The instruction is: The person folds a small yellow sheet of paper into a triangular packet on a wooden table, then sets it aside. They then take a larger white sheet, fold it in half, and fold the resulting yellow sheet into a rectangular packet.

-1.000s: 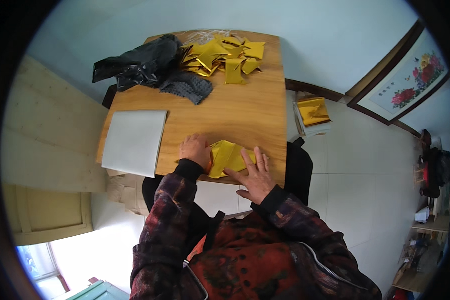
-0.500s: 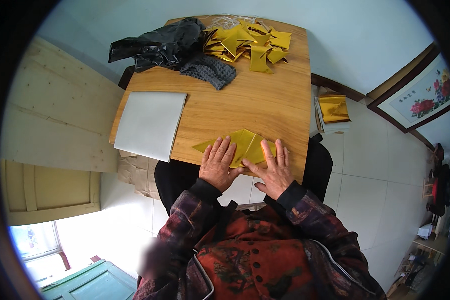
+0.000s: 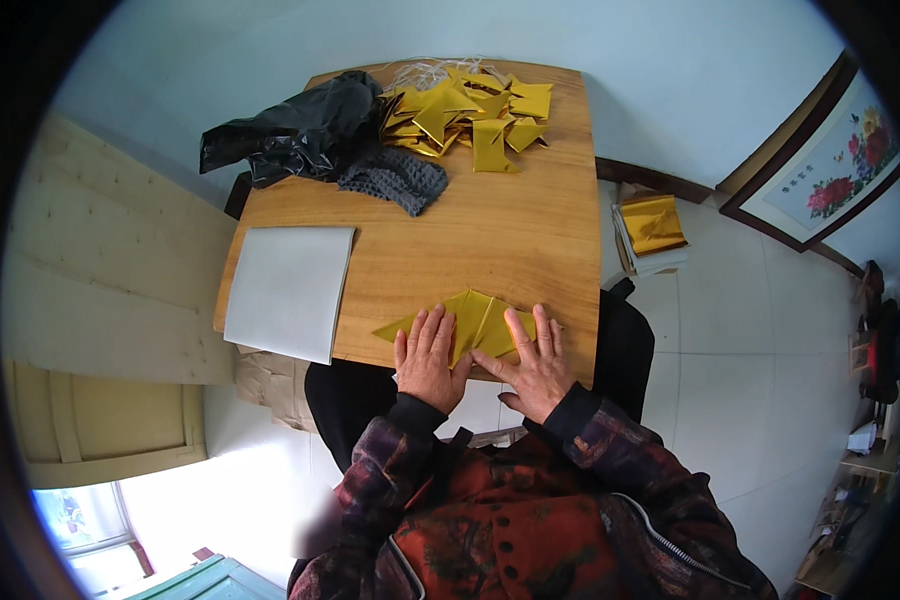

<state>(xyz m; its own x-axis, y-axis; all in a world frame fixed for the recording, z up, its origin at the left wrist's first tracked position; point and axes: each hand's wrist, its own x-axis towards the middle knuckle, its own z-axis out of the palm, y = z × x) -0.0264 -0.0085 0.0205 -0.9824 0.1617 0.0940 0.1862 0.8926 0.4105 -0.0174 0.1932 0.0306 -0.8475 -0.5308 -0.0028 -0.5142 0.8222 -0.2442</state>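
Note:
A sheet of shiny gold paper (image 3: 473,312), folded into a wide pointed shape with crease lines, lies at the near edge of the wooden table (image 3: 470,240). My left hand (image 3: 430,362) rests flat over its left half, fingers stretched out. On its right half lies my right hand (image 3: 538,368), fingers spread, with the thumb reaching toward the paper's lower middle edge. The two thumbs come close together there. Parts of the paper are hidden under both hands.
Folded gold paper pieces (image 3: 470,110) are heaped at the table's far side, beside a black plastic bag (image 3: 305,130) and a dark grey knitted cloth (image 3: 395,180). A silvery grey folder (image 3: 288,290) lies at the left. Gold sheets (image 3: 654,223) sit on a stack right of the table.
The whole view has shifted, so the table sits lower and slightly left in the picture. Both hands remain on the gold paper, with the right thumb barely moved.

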